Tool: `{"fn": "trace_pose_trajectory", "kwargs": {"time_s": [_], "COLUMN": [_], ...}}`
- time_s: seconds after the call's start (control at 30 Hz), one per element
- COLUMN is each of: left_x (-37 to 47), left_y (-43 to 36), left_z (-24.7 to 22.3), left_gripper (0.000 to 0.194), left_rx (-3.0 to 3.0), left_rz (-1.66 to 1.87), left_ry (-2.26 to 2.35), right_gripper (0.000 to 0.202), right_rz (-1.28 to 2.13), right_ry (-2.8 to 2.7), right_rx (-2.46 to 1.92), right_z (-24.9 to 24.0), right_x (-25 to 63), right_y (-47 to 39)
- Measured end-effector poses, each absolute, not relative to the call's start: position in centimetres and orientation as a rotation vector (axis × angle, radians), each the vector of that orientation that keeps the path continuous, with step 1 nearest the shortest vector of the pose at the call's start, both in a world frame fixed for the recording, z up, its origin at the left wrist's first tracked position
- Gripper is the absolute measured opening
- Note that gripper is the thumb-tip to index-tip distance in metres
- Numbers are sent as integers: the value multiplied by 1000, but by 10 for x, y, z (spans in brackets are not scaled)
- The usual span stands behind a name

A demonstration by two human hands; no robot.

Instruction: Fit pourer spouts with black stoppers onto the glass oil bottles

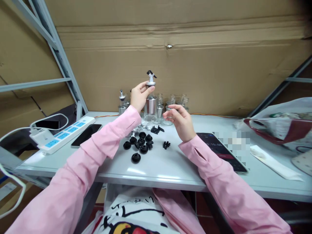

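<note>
My left hand (140,96) grips the neck of a glass bottle (151,106) with a metallic band, held upright. On its top sits a silver pourer (150,78) with a black lever. My right hand (179,119) is raised to the right of the bottle, fingers apart and bent, holding nothing. Several round black stoppers (136,158) lie on the table in front of the bottle. Small black parts (166,145) form a little pile below my right hand, and more black pieces (157,129) lie farther back.
More bottles (183,101) stand at the back against the cardboard (209,71). A power strip (65,135) and a dark phone (86,136) are at the left. A tablet (220,151), a white strip (274,162) and a plastic bag (290,122) occupy the right.
</note>
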State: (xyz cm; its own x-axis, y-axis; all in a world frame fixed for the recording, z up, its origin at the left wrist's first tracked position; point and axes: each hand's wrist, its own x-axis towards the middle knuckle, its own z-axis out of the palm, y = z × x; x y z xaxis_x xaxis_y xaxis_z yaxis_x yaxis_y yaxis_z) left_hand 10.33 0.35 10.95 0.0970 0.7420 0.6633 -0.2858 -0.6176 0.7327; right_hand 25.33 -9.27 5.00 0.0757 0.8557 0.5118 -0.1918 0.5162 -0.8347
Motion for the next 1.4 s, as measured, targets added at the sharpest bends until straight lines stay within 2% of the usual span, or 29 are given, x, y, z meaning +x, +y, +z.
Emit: {"fn": "trace_pose_trajectory", "kwargs": {"time_s": [0.2,0.53,0.97,1.07,1.2,1.27,1.33,1.4], "left_x": [110,115,110,104,88,76,62,46], "left_y": [38,62,74,74,58,38,13,-12], "left_z": [97,64,58,66,76,76,69,58], "left_gripper": [26,32,30,41,71,77,68,45], "left_rx": [1560,1453,1494,1544,1575,1656,1825,2069], "left_rz": [1704,1613,1450,1362,1311,1282,1238,1192], "left_ry": [613,755,866,888,955,1035,1038,1017], "right_gripper": [24,26,26,28,29,29,29,28], "right_rz": [819,764,809,810,823,832,838,833], "right_ry": [-1354,-1396,-1374,-1386,-1406,-1396,-1388,-1403], "right_rx": [-673,-735,-747,-761,-779,-788,-802,-822], "right_z": [45,44,44,44,44,43,43,41], "right_x": [250,250,247,247,246,245,243,241], "right_y": [-91,-91,-93,-93,-94,-94,-94,-93]}}
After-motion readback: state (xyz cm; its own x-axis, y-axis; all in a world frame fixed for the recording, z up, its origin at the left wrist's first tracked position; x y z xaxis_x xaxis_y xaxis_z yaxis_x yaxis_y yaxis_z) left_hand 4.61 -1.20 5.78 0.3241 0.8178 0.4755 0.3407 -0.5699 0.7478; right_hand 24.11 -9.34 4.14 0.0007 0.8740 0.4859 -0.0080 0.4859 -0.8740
